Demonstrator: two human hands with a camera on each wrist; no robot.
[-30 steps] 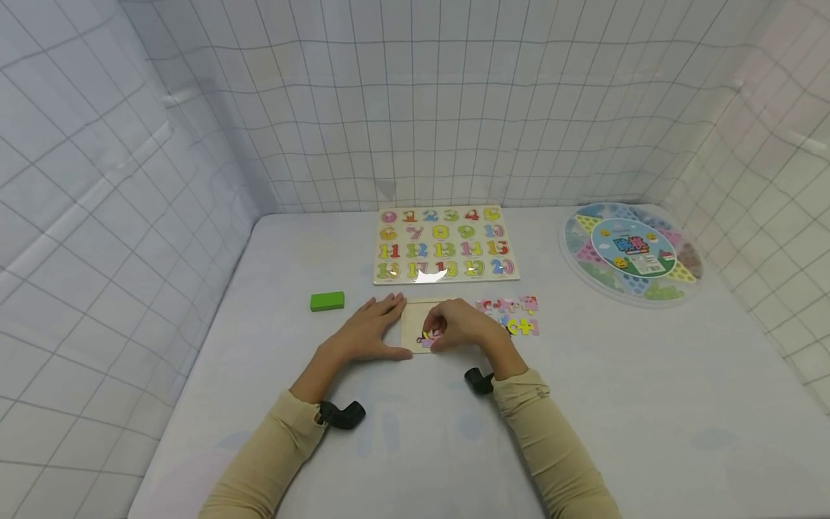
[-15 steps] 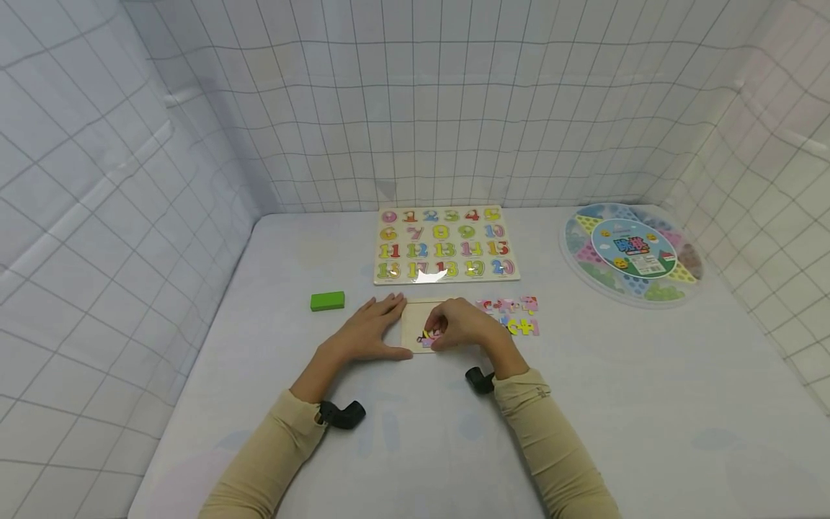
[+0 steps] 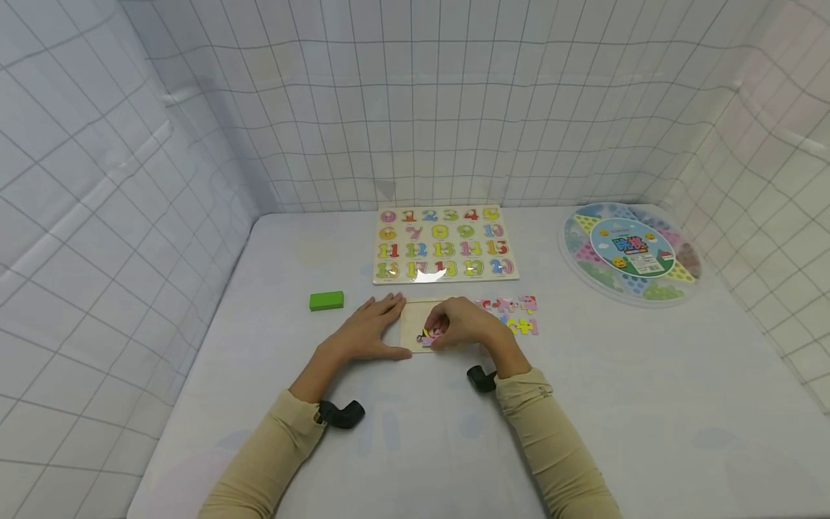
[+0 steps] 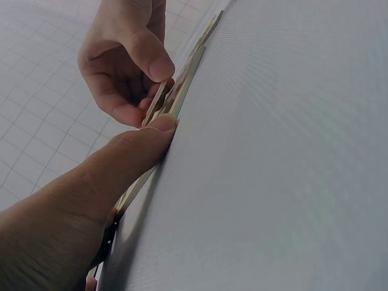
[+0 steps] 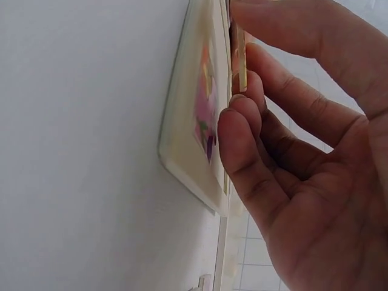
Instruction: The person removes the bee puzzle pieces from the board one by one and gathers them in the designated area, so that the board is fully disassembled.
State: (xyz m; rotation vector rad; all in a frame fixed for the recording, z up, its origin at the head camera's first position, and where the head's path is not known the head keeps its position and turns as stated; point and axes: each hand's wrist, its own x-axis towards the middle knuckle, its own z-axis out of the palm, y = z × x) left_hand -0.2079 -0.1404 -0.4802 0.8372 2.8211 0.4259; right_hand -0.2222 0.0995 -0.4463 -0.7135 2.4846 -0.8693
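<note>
In the head view a small light wooden puzzle tray (image 3: 411,317) lies flat between my hands. My left hand (image 3: 371,333) rests along its left side, fingers straight and spread, the thumb pressing its near edge. My right hand (image 3: 462,322) is over the tray's right part, pinching a colourful jigsaw piece (image 3: 429,337) between thumb and fingers. In the left wrist view that piece (image 4: 155,103) is tilted up on edge above the tray. The right wrist view shows coloured printing on the tray, blurred. Part of the tray is hidden behind my right hand.
Several loose jigsaw pieces (image 3: 524,317) in pink and yellow lie right of the tray. Behind it is a number board (image 3: 446,246). A green block (image 3: 327,300) lies to the left, and a round game box (image 3: 632,249) at the back right. Grid-patterned cloth walls surround the table.
My right wrist has shifted very slightly to the right, and the pinched piece has tilted a little. My left hand has stayed in place on the tray.
</note>
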